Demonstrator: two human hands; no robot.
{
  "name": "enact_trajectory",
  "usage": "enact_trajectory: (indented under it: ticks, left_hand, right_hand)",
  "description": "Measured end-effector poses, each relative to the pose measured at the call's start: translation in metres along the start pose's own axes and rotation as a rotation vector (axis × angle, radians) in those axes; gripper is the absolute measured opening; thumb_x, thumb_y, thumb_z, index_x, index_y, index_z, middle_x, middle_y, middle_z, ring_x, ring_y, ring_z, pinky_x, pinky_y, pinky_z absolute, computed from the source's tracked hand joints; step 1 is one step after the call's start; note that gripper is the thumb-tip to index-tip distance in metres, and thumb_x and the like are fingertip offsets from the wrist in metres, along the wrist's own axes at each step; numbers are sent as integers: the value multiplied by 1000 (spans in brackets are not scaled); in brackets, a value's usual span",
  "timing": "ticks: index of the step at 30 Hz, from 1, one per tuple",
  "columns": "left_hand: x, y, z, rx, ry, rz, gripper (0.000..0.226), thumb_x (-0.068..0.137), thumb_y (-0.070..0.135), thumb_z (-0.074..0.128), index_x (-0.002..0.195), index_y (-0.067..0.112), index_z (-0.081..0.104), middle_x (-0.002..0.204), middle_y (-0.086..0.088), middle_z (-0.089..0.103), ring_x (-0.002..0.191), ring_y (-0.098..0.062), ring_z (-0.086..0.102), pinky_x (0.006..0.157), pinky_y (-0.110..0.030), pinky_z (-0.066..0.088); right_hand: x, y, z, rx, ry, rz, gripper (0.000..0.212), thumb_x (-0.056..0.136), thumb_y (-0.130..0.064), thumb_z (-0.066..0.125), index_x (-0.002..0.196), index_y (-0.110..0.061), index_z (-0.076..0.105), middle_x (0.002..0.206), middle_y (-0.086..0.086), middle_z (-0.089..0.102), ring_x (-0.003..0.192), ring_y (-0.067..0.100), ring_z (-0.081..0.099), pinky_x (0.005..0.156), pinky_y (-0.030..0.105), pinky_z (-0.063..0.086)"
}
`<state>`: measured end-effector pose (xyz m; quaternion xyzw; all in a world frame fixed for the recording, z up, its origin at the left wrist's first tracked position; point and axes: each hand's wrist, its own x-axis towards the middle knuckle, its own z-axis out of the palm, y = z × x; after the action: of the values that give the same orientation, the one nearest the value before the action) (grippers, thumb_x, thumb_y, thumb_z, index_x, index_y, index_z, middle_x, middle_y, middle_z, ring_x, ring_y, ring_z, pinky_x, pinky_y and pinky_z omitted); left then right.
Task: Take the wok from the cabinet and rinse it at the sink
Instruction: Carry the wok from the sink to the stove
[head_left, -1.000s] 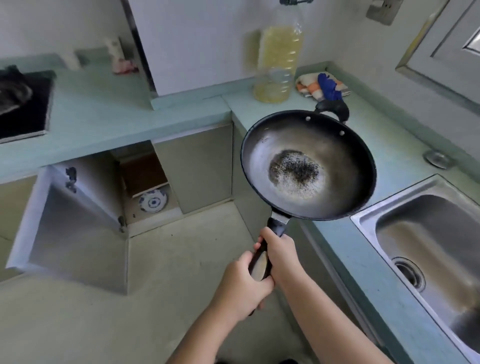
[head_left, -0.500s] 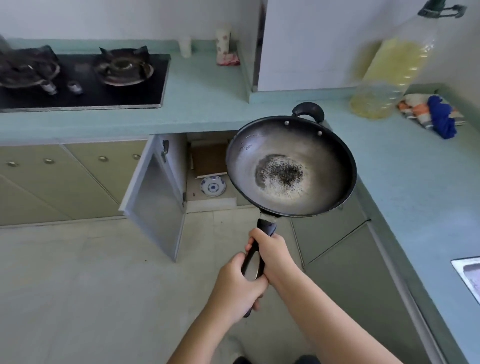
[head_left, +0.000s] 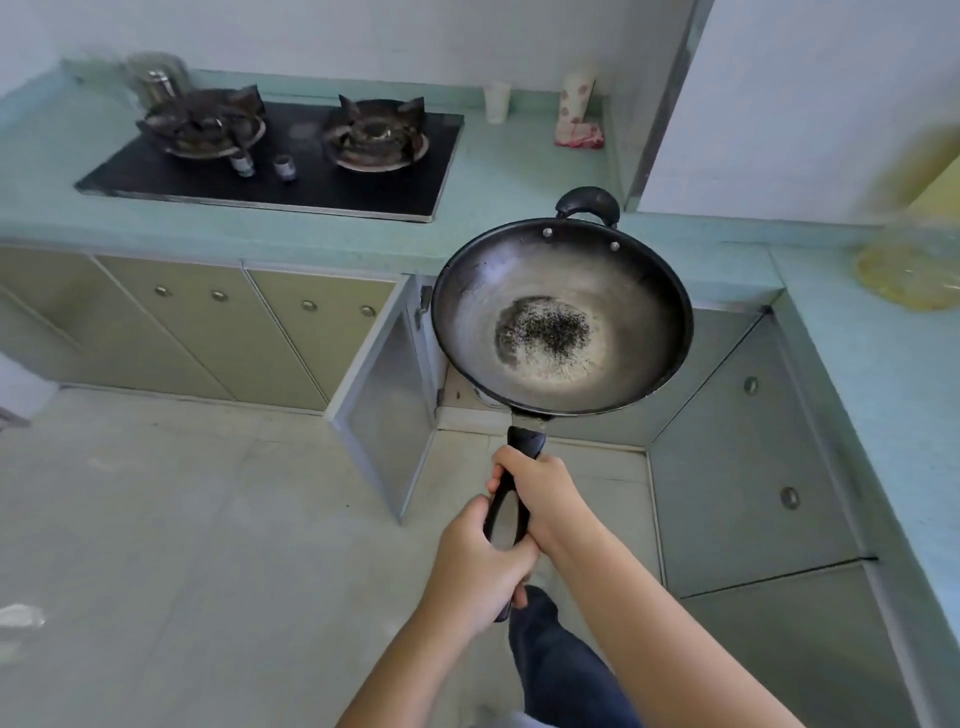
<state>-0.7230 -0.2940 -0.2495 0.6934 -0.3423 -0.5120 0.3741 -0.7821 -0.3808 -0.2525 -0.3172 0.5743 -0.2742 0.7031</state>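
Wok is held up over the floor, in front of the open cabinet door, with its dark bowl facing up and a speckled burnt patch in the middle. Both hands are clamped round its long black handle: the right hand is nearer the bowl, the left hand just behind it. A two-burner stove sits in the teal table at the back left.

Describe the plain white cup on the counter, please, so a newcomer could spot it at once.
Find the black two-burner stove in the green countertop. Right of it, by the back wall, stand two cups. The plain white cup is nearer the stove; the patterned cup is taller.
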Motion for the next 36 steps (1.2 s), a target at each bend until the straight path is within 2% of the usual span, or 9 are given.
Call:
enact_trajectory:
  ticks: [3,8,12,15,20,26,32,36]
  left_hand:
    - [35,19,0,-12,22,-11,17,74,12,58,77,29,54,38,7,53,31,-14,49,32,-14,31]
    - [110,66,8,22,71,-8,10,75,12,56,77,21,53,37,8,52,31,-14,50,32,-13,30]
    - [164,101,17,12,96,11,10,75,11,56,85,14,56,38,7,53,31,-14,50,35,-15,33]
    - [198,118,28,-26,110,0,10,75,11,56,83,16,56,38,5,53,31,-14,50,34,-16,33]
    - [243,137,36,-65,116,-9,12,75,14,58,85,21,57,45,4,54,32,-14,52,32,-17,33]
    - [290,152,26,-82,108,18,14,78,13,58,86,24,56,39,6,54,31,-13,50,33,-19,35]
    - [339,164,13,-78,87,28,17,79,13,58,94,21,55,39,6,55,31,-11,51,33,-19,36]
    - [370,171,9,-88,80,12,11,78,14,59,87,19,55,42,4,54,31,-12,51,32,-19,35]
  right_hand:
    - [35,-25,3,-31,-39,-12,35,75,-2,50,40,-10,51,42,5,53,39,17,46,44,22,41]
    - [101,-86,0,-42,-98,-35,30,76,-1,48,47,-7,50,31,-3,52,30,10,45,37,14,39]
    - [149,-132,-5,-65,-123,-40,27,77,-3,50,50,-8,52,35,-4,55,45,17,49,51,25,43]
    - [180,-157,-10,-99,-121,-61,32,75,-2,50,43,-9,53,39,1,56,49,21,47,58,29,42]
    - [218,-188,-12,-147,-138,-74,30,70,1,48,41,-5,48,51,10,54,50,23,46,53,26,41]
    - [261,-214,1,-143,-153,-64,32,74,-1,49,43,-8,51,52,9,56,56,25,50,65,33,44]
    - [301,-238,15,-179,-113,-42,30,74,-2,50,44,-8,52,38,-1,57,48,18,50,56,27,46]
    - [326,-253,20,-206,-91,-36,28,75,-4,51,48,-7,53,44,1,57,45,13,50,52,24,45]
